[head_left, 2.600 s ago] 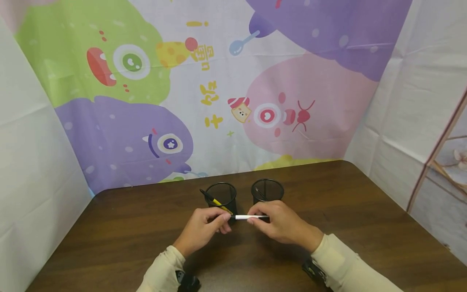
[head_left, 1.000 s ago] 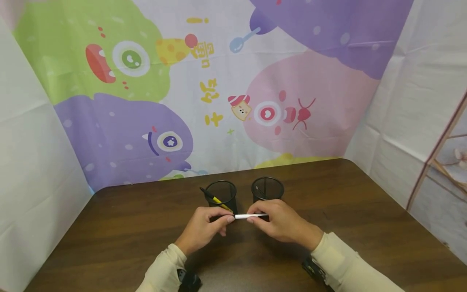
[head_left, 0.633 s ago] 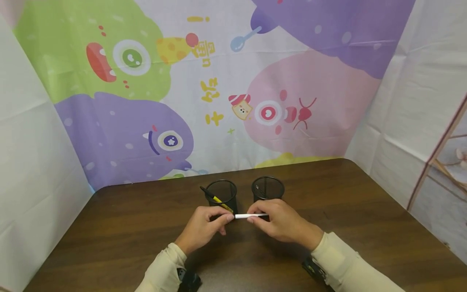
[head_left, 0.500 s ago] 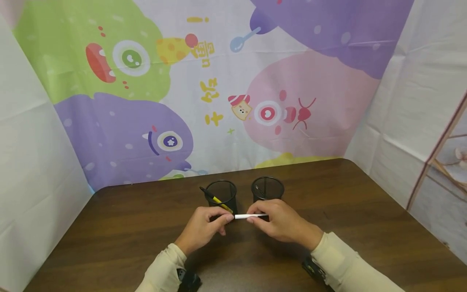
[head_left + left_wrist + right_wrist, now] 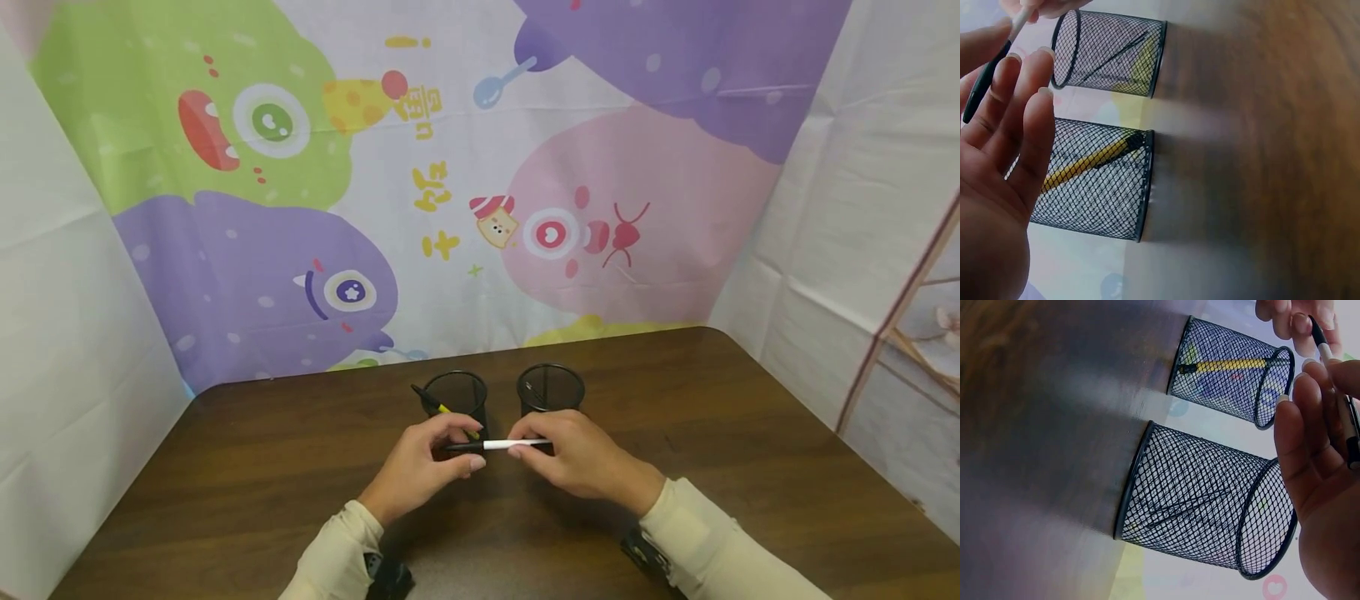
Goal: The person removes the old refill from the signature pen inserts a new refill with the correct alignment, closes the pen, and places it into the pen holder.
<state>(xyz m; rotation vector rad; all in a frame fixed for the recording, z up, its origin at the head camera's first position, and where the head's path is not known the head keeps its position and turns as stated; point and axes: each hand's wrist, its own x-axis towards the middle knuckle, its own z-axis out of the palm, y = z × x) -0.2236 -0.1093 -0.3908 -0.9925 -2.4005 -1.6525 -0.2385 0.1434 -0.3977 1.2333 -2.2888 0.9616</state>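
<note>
Right hand [image 5: 592, 460] grips pen [image 5: 497, 445] | gap between cups [image 5: 1197, 475] | table edge [image 5: 645, 339] beyond

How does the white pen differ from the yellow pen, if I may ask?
Colour: the white pen has a white barrel, the yellow pen a yellow one.
Support: the right hand holds the white pen; the yellow pen rests in the left cup.
Pose: in the head view, the white pen runs across, the yellow pen slants.
Both are slim, with black parts.
</note>
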